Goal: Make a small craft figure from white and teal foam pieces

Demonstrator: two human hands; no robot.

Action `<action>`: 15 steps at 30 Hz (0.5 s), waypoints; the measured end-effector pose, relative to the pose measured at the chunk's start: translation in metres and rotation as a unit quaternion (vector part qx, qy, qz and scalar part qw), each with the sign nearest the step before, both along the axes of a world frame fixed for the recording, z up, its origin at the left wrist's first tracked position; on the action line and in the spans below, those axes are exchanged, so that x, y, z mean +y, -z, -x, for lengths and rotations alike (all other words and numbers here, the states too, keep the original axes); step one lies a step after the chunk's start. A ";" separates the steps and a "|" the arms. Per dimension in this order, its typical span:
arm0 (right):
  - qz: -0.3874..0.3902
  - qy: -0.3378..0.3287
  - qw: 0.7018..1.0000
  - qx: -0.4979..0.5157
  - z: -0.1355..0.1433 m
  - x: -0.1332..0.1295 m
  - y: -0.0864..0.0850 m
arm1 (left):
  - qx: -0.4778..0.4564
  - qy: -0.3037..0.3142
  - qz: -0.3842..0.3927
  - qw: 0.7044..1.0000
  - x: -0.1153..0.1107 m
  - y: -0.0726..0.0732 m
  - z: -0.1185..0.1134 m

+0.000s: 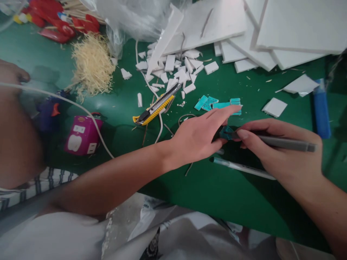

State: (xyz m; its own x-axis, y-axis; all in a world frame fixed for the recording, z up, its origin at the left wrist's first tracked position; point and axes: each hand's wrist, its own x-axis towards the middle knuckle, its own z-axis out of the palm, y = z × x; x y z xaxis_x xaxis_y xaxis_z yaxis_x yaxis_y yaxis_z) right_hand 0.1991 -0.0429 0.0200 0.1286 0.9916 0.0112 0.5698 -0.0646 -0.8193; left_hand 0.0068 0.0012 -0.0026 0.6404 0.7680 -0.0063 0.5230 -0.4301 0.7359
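Observation:
My left hand (196,134) pinches a small turquoise foam piece (225,133) between thumb and fingers, its index finger stretched over other turquoise pieces (210,103) on the table. In my right hand (295,159) is a grey pen (284,142), held near its front end. The pen's tip meets the held piece or lies right against it; the fingers partly hide the contact. A second pen, white with a teal end (241,168), lies below my hands. Left of them rests a yellow box cutter (158,108).
White foam scraps (170,63) and stacked foam sheets (303,25) cover the far side. A blue-handled tool (321,110) lies at right. At left are a magenta plug adapter (82,135), a pale stick bundle (92,65), a white cable (81,107) and another person's arm (16,126).

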 end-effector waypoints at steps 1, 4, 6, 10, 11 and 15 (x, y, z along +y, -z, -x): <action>-0.001 -0.002 1.000 -0.001 0.000 0.000 0.000 | -0.001 -0.001 0.000 1.000 0.000 0.000 0.000; -0.006 -0.006 1.000 0.000 0.000 0.001 0.000 | -0.003 -0.001 0.001 1.000 0.000 0.000 0.000; -0.004 -0.007 1.000 0.003 0.000 0.001 0.001 | -0.003 0.000 0.003 1.000 0.000 0.001 0.001; -0.003 -0.007 1.000 -0.005 0.000 -0.001 0.001 | -0.007 0.003 -0.001 1.000 0.000 0.002 0.001; -0.005 -0.005 1.000 -0.007 0.000 -0.002 0.001 | -0.006 0.003 -0.003 1.000 0.000 0.002 0.000; -0.020 0.011 1.000 -0.013 -0.003 -0.004 0.003 | 0.011 0.007 -0.005 1.000 0.000 0.001 0.000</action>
State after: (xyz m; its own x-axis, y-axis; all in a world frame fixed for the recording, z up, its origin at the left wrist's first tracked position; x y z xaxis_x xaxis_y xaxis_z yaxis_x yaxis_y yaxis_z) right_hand 0.2020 -0.0471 0.0168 0.1488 0.9874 0.0541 0.5900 -0.0447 -0.8062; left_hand 0.0064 0.0015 -0.0037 0.6502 0.7597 -0.0121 0.5328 -0.4445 0.7201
